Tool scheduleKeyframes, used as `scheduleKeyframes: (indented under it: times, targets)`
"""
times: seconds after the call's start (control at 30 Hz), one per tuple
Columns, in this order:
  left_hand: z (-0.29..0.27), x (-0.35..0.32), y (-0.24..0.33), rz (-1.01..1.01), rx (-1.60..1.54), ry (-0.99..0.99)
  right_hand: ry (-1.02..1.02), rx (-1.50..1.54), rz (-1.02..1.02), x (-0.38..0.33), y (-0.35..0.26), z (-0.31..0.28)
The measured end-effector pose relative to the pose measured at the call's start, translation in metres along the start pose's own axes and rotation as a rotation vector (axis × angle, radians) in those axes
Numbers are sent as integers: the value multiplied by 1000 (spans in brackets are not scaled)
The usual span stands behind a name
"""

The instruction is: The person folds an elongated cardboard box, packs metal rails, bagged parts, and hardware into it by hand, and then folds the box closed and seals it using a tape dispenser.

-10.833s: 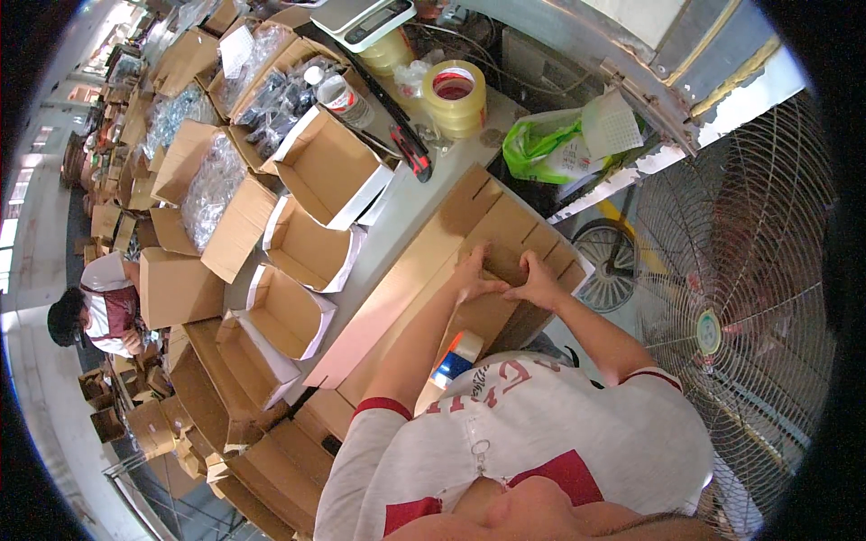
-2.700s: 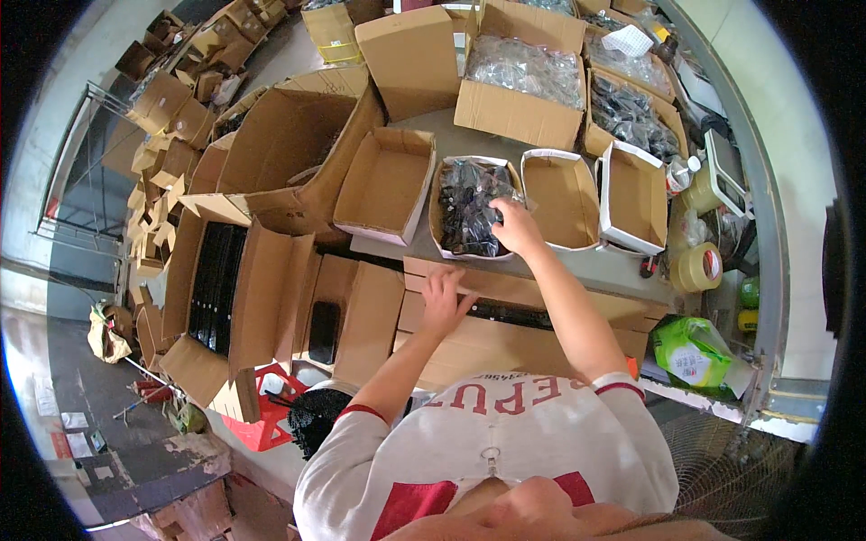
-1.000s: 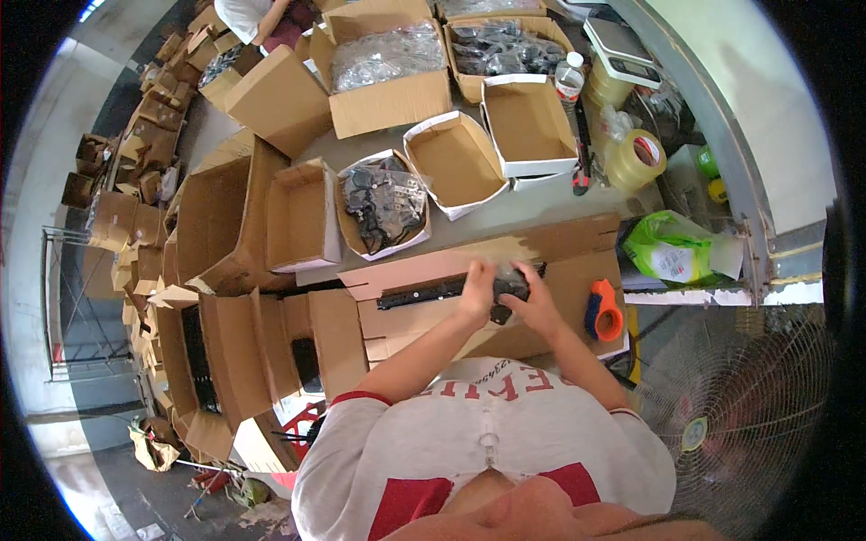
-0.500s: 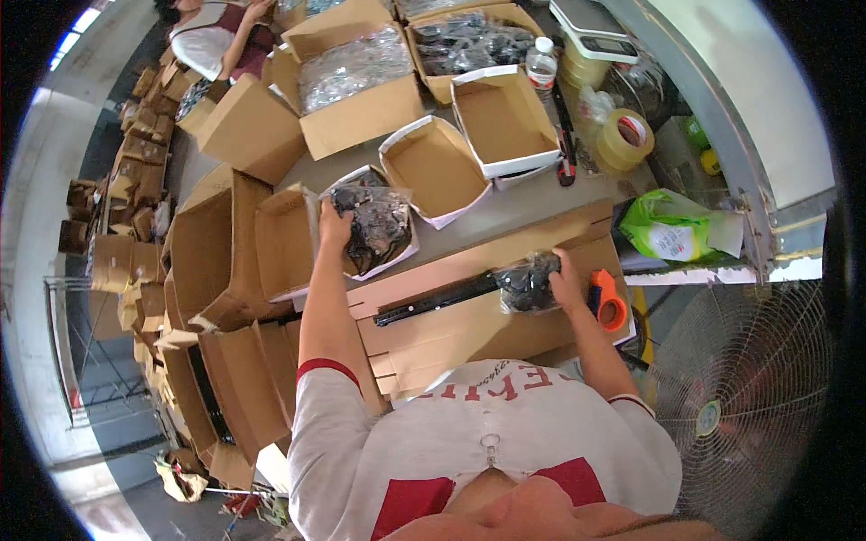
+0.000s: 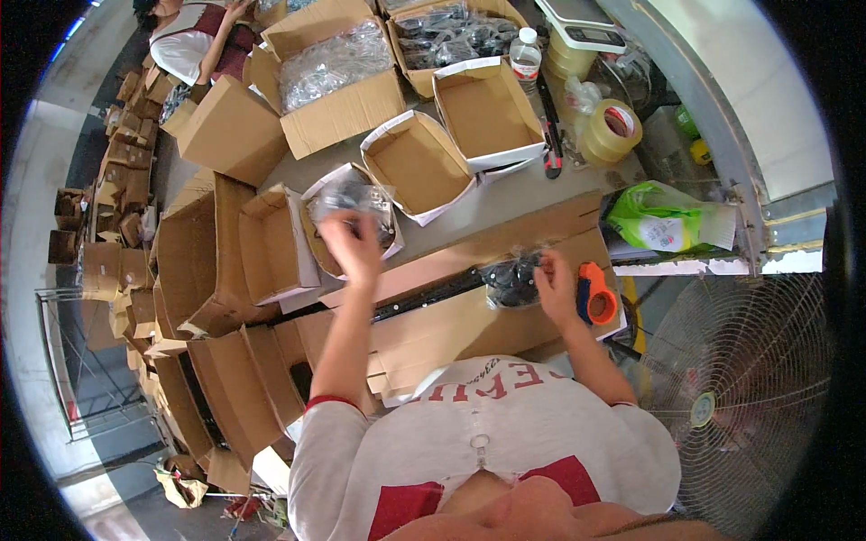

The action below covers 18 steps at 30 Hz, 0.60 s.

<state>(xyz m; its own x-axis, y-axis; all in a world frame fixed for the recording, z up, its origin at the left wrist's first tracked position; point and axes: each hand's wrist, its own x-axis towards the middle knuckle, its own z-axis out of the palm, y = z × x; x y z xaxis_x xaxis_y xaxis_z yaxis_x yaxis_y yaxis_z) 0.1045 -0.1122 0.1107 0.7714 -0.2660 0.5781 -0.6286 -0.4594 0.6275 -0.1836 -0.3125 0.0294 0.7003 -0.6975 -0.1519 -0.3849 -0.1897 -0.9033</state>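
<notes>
Left hand (image 5: 354, 245): gripping plastic bag (image 5: 348, 193); right hand (image 5: 557, 287): touching bagged parts (image 5: 511, 282), grip unclear. Step: apparently bag-picking; next needs clear lift.

My workplace: a packing workshop.
Table (image 5: 541, 194): tape rolls (image 5: 598, 140), a scale (image 5: 582, 27).
Around me: many cartons (image 5: 347, 122), one large fan (image 5: 702, 410).

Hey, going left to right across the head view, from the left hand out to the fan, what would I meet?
Left hand, slightly blurred → long black bar → clear bag of black parts → right hand → orange and blue tape dispenser → round wire-guarded fan.
</notes>
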Motion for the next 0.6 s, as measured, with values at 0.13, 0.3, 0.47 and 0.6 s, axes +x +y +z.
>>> scheduleKeyframes:
  times: [0.13,0.3,0.47,0.6]
  targets:
    - [44,-115,80,-139,-370,-521,-141,587,-16,-12,-53,31]
    - [48,-167,102,-164,-417,-747,-74,150,-46,8,23,14]
    - [2,-134,41,-152,-120,-568,70,-379,-49,34,37,-30]
    - [-19,-82,-15,-45,191,-211,-143,-438,12,60,64,-27]
